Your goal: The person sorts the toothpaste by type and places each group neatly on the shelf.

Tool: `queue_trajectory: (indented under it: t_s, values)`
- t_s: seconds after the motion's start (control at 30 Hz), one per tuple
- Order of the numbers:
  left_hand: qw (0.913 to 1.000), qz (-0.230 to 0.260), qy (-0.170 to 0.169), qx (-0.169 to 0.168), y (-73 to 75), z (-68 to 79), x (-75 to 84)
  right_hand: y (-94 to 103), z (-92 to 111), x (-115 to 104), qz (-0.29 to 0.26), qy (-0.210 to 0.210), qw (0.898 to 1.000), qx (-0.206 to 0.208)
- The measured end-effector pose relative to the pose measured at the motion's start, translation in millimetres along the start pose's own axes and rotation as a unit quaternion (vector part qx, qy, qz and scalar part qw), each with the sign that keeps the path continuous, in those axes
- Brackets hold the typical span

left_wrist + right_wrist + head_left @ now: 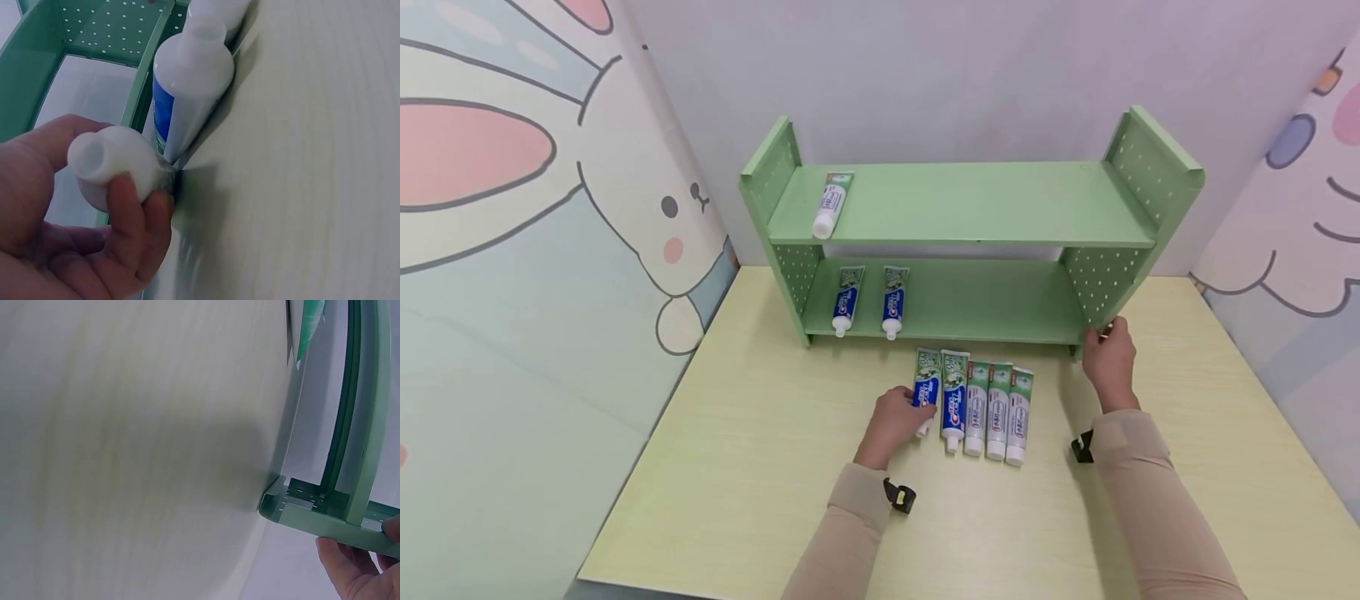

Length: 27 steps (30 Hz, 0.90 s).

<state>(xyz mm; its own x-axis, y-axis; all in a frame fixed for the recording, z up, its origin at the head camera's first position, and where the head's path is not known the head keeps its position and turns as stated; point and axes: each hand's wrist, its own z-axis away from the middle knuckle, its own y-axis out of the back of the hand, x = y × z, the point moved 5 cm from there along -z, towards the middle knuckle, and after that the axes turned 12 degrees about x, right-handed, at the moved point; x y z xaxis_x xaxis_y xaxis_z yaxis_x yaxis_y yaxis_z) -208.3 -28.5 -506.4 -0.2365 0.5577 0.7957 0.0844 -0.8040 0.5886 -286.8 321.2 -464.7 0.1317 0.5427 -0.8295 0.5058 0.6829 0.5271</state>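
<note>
My left hand pinches a blue-and-green toothpaste tube at the left end of a row on the table. In the left wrist view, thumb and fingers close round its white capped end; a second blue tube lies beside it. At the lower front of the green two-tier shelf, my right hand grips the right side panel. The right wrist view has fingers on that panel's edge. Two blue tubes lie on the lower tier.
One white-and-green tube lies at the left of the upper tier. Right of the held tube are another blue tube and several white-and-green ones. The pale wooden table meets walls with cartoon drawings.
</note>
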Motion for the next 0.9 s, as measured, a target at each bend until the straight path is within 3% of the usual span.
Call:
queue_trajectory:
  t_s: [0.23, 0.9]
  values:
    - [0.9994, 0.029, 0.019, 0.003, 3.4, -2.3, -2.8, -0.1, 0.0, -0.3, 0.001, 0.003, 1.000, -0.001]
    - [0.9971, 0.072, 0.026, -0.003, 18.6, 7.3, -12.3, -0.7, -1.4, 2.2, 0.005, 0.004, 1.000, -0.002]
